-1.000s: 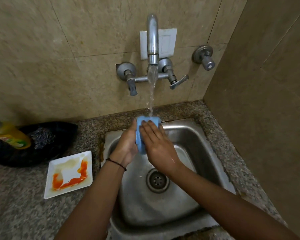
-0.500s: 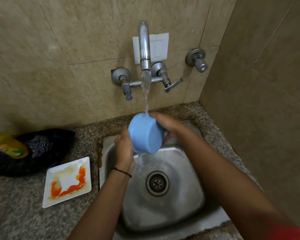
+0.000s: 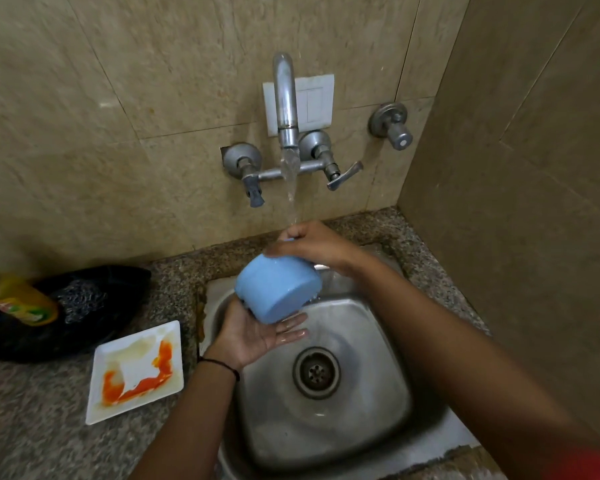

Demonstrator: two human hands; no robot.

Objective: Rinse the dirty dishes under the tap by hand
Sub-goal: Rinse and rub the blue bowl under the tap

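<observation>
**A:** Biggest risk we see: the blue bowl (image 3: 278,292) slips. It's wet, tilted with its base toward us and its mouth away, and it hangs over the steel sink (image 3: 378,403). The left hand (image 3: 257,332) isn't clamping it: palm up, fingers (image 3: 288,328) spread flat, just cupping the lower edge. If the upper grip loosens, the bowl drops into the basin.

**B:** Agreed. The right hand (image 3: 314,245) does the holding. It comes in from above, wrist bent down, fingers curled over the far rim. We can't tell how firmly; the fingertips are hidden behind the bowl.

**A:** Second risk: splash. The stream from the tap (image 3: 284,98) lands on the right hand's knuckles, not clearly inside the bowl. Water deflecting off there could spray the granite counter (image 3: 32,438) and the wall.

**B:** And the rinse may miss the inside entirely. We'd judge the mouth needs turning up into the stream.

**A:** Third: the white square plate (image 3: 136,372) with orange sauce sits on the counter just left of the sink, not yet rinsed. The left forearm passes close to it; a careless swing could nudge it.

**B:** The detergent bottle (image 3: 14,301) is well clear.
</observation>
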